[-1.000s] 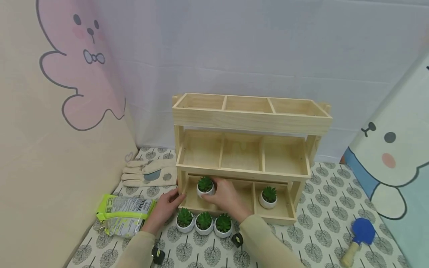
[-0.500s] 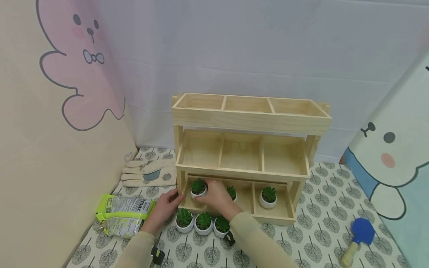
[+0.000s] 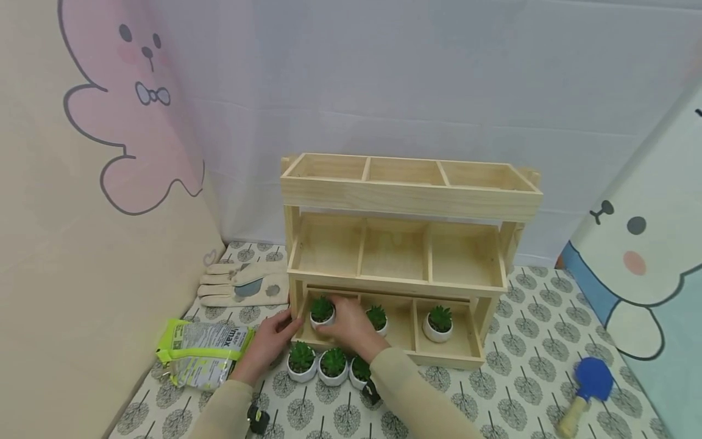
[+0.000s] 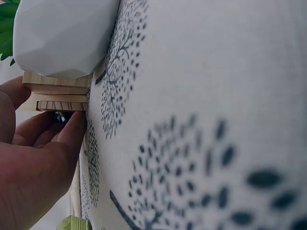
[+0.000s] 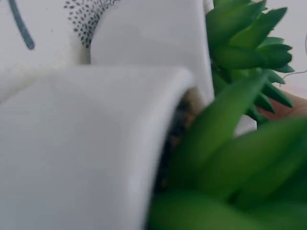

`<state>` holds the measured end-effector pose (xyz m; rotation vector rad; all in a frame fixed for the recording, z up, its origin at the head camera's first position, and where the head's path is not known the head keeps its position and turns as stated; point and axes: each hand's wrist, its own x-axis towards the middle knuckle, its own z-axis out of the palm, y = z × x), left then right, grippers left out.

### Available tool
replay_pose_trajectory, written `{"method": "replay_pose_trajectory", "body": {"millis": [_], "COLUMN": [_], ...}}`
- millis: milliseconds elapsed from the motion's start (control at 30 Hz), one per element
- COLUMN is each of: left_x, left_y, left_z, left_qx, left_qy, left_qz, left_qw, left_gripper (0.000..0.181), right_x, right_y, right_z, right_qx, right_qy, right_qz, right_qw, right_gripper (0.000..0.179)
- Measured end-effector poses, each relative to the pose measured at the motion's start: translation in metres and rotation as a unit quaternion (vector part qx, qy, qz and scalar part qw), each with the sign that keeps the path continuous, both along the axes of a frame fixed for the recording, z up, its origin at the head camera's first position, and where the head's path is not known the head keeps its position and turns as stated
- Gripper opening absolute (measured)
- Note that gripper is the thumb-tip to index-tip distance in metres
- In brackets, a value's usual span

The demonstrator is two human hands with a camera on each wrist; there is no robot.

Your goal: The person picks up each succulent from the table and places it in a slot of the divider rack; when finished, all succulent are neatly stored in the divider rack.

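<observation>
In the head view, my right hand [image 3: 351, 326] holds a small potted succulent [image 3: 322, 310] inside the left compartment of a wooden shelf's [image 3: 411, 205] bottom tier. My left hand [image 3: 267, 341] grips that tier's left end; the left wrist view has its thumb and fingers around the wooden corner [image 4: 62, 95]. Other succulents stand in the middle [image 3: 377, 317] and right [image 3: 439, 323] compartments. Three more, left [image 3: 301, 360], centre [image 3: 333, 367] and right [image 3: 359, 373], line up before the shelf, the last partly behind my right wrist. One white pot [image 5: 81, 148] fills much of the right wrist view.
A grey and lime-green bag [image 3: 208, 353] lies left of my left hand, with a pair of work gloves [image 3: 247, 284] behind it. At the right lies a blue hand trowel [image 3: 594, 378] with a wooden handle. The shelf's upper tiers rise over the bottom one.
My right hand has moved left with the potted succulent, toward the left end of the bottom tier. The middle compartment's succulent has come into sight. My left hand stays put.
</observation>
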<state>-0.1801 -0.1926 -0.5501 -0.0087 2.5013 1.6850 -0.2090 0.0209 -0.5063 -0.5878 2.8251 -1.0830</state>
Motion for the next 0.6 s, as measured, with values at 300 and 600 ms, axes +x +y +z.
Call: {"method": "replay_pose_trajectory", "body": {"millis": [300,600], "left_x": [0.0002,0.0], "left_y": [0.0003,0.0005], "left_z": [-0.0008,-0.0006], "left_qx": [-0.001,0.001], "left_qy": [0.0,-0.001], "left_qz": [0.001,0.002], "left_qw": [1.0,1.0], "left_gripper": [0.054,0.054], "right_x": [-0.0011,-0.003], "right_y": [-0.0017,-0.0014], "right_z": [-0.0042,-0.0066], "right_qx": [-0.004,-0.006], "right_qy": [-0.002,0.002], "right_qz": [-0.002,0.005], "right_qw": [1.0,1.0], "right_gripper": [0.063,0.06]}}
